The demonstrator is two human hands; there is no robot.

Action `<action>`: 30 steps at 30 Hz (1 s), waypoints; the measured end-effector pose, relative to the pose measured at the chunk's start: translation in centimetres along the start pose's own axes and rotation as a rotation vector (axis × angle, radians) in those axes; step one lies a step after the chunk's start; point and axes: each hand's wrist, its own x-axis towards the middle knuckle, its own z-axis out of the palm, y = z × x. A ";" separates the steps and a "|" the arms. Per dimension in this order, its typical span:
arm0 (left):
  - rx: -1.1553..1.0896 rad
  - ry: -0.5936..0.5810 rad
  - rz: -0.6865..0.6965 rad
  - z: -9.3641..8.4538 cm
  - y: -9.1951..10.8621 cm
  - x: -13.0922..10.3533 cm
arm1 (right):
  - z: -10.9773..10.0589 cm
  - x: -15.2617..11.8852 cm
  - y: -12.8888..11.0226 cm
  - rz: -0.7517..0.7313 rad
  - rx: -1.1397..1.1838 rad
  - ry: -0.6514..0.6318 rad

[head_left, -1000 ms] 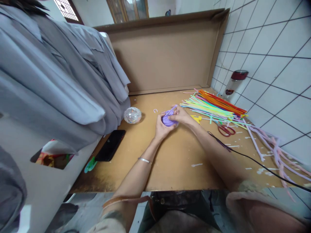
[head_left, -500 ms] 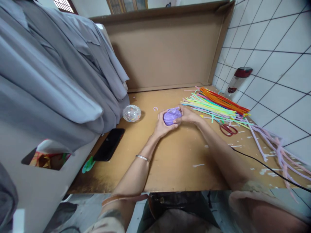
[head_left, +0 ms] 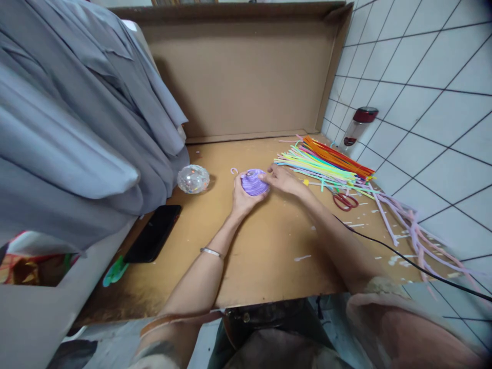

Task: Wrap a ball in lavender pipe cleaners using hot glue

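Purple wound ball [head_left: 254, 184]: held over the wooden table [head_left: 265, 261], well back from the front edge, with room left between the clear faceted ball [head_left: 193, 179] and the pipe-cleaner bundle [head_left: 326, 166]. It is cupped from the left and near side by the left hand [head_left: 242, 199], while the right hand [head_left: 282, 179] is set at its upper right, fingers bent, their grip untellable. Its windings are laid roughly crosswise; no long axis can be told.
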 end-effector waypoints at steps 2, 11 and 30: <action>-0.006 0.034 -0.006 -0.2 0.1 0.3 | -0.8 0.0 0.6 0.155 -0.131 0.069; -0.007 0.050 -0.039 -0.6 0.4 0.5 | 0.0 1.0 3.3 0.440 -0.454 -0.085; -0.130 -0.073 0.039 -0.8 1.2 0.6 | -1.7 1.5 4.2 0.444 -0.180 0.319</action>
